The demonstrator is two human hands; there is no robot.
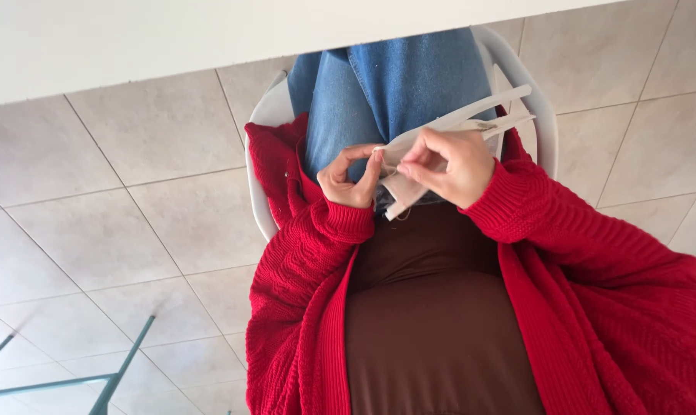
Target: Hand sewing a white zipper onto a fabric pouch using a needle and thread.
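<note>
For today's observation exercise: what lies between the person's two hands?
In the head view, a folded piece of pale fabric with long strips spans the gap, pinched by the left hand and right hand.

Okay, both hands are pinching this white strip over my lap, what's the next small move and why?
Probably pull the strip a little tighter between the two pinches. The left hand grips its end while the right hand grips just beside it, and the short stretch between them looks bunched.
</note>
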